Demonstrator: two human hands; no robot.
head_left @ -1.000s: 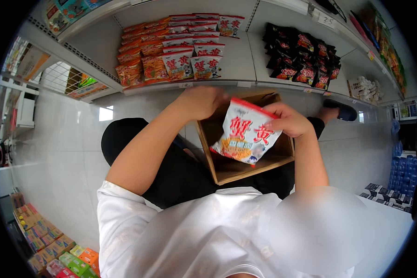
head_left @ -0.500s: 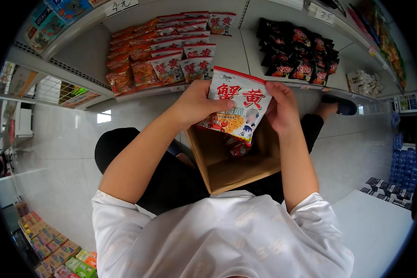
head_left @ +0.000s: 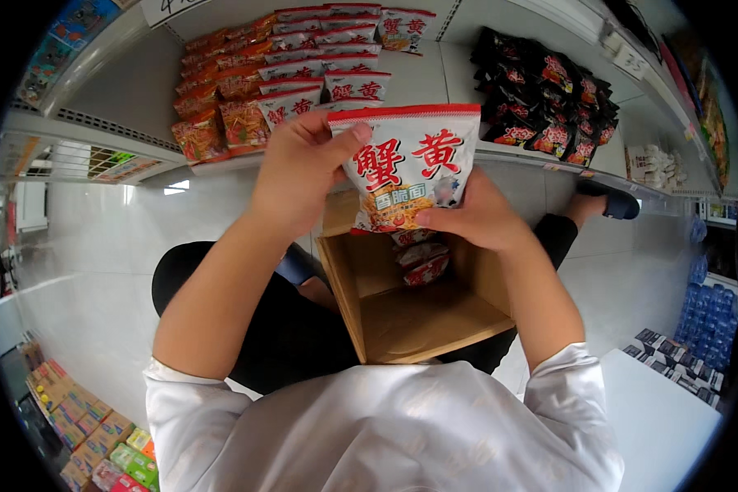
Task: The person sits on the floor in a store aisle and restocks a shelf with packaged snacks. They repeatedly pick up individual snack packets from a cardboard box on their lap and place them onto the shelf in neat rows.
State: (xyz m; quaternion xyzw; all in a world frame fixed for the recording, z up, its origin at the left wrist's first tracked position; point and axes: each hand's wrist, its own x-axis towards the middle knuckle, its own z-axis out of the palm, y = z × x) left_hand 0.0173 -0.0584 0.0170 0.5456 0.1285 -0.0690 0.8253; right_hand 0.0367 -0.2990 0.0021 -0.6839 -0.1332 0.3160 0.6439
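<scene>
Both my hands hold one white snack bag (head_left: 406,168) with a red top edge and a picture of noodles. My left hand (head_left: 307,168) pinches its upper left corner, thumb on the front. My right hand (head_left: 485,211) grips its lower right side, thumb across the front and fingers behind. Below the bag an open cardboard box (head_left: 435,324) stands between my legs, with a few similar bags (head_left: 422,261) at its far side. Beyond it, rows of white and red bags (head_left: 348,61) stand on the shelf beside orange bags (head_left: 242,119).
Black snack bags (head_left: 545,94) are piled on the right of the shelf, past a small heap of white packets (head_left: 654,166). The shelf's front edge (head_left: 517,154) runs just beyond my hands. A white surface (head_left: 656,414) is at my right; stacked cartons (head_left: 82,426) stand at lower left.
My left hand has shifted left to the bag's upper corner, and my right hand has dropped to its lower side. The bag now faces me more squarely and looks larger.
</scene>
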